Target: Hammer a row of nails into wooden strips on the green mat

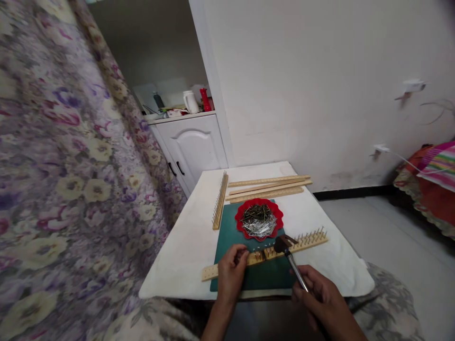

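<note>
My right hand (316, 293) is wrapped round the handle of a hammer (295, 268), whose dark head is raised over a long wooden strip (210, 272). Rows of upright nails (309, 238) stand along the strip's right part, while its left end shows small holes. Thumb and fingertips of my left hand (232, 271) are pinched together on the strip, just left of the nearest nails. Whatever they hold is too small to make out. Under the strip lies a green mat (259, 280). Just beyond, a red scalloped bowl (239, 226) holds dark and silvery nails (261, 222).
A nail-studded strip (221, 201) lies at the table's left. Several plain wooden strips (270, 181) lie at the back of the white-covered table (177, 265). A floral curtain (88, 166) hangs at left, beside a white cabinet (199, 147). A wall is behind.
</note>
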A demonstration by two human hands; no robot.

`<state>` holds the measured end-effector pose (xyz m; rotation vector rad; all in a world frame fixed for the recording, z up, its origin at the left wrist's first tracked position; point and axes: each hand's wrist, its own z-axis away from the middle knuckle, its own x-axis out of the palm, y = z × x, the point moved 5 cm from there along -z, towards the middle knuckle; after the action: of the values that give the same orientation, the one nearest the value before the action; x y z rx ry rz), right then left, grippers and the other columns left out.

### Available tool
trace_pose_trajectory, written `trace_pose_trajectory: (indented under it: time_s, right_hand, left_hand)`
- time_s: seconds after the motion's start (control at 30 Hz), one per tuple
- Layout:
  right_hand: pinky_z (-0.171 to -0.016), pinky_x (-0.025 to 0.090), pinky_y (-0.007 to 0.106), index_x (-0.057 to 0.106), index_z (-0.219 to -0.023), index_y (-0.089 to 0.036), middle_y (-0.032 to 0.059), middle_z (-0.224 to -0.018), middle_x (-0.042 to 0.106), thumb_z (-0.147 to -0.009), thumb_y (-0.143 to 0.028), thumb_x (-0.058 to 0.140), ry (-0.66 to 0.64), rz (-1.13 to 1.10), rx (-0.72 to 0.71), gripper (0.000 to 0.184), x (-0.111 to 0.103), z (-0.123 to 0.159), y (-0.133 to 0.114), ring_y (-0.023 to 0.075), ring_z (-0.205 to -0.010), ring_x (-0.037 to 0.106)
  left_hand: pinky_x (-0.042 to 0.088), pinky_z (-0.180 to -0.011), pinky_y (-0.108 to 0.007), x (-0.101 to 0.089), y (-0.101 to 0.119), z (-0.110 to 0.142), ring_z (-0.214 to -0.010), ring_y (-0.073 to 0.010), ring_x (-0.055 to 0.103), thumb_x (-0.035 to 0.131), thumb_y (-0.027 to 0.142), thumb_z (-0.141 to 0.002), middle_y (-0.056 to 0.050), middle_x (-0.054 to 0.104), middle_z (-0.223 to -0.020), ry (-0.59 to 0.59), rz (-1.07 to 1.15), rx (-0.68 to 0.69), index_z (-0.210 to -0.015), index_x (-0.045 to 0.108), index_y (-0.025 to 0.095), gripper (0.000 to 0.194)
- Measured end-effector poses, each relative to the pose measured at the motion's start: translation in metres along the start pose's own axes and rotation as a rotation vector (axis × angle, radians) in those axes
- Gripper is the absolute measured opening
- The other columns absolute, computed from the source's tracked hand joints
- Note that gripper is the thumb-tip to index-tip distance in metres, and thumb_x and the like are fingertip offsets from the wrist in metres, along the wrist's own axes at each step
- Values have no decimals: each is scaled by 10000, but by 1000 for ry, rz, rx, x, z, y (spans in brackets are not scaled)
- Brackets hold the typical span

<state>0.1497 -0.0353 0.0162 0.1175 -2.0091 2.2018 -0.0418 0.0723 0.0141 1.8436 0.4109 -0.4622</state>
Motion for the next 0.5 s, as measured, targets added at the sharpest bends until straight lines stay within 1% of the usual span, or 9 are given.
trace_pose_trajectory:
  time_s: [0.07,0.13,0.23,0.3,0.4,0.5]
  right_hand:
    - [-287,301,130,536,-1005,-193,-53,-606,562,-765,-443,623,15,-20,-8,357,-4,-1,3,49,-351,345]
    - [-282,291,136,537,-985,-199,-49,-607,572,-763,-462,620,17,-25,-4,354,-6,-3,8,45,-335,332]
    - [-281,283,142,529,-977,-209,-40,-622,586,-761,-480,614,12,-25,5,356,-8,-5,14,47,-327,332]
    - [-282,273,144,531,-982,-214,-39,-626,582,-755,-480,619,14,-32,-1,361,-10,-6,18,55,-337,345]
    - [-286,254,153,554,-959,-209,-29,-615,578,-755,-472,621,20,-48,-25,339,-14,-8,20,83,-376,390]
    - [-319,277,170,559,-942,-200,-8,-615,584,-753,-460,629,43,-53,-47,328,-19,-10,22,128,-461,481]
  left_hand:
    - [453,-645,-225,-3,7,-16,-701,-154,592,522,311,-824,-5,657,-757,-10,4,25,-844,638,195,165]
    - [451,-675,-232,2,17,-36,-728,-159,593,515,273,-818,-13,662,-789,-98,-31,89,-829,644,194,152]
    - [440,-724,-240,24,28,-67,-778,-167,599,524,183,-777,-31,673,-827,-312,-213,177,-796,672,185,149]
    - [429,-714,-232,40,28,-85,-782,-166,604,536,136,-742,-31,682,-824,-398,-329,182,-787,688,185,166]
    - [412,-670,-217,61,25,-102,-763,-165,616,582,113,-692,-26,698,-798,-454,-399,172,-740,703,196,154]
    - [398,-637,-209,75,21,-108,-764,-170,628,624,113,-653,-21,713,-782,-484,-467,152,-703,705,211,137]
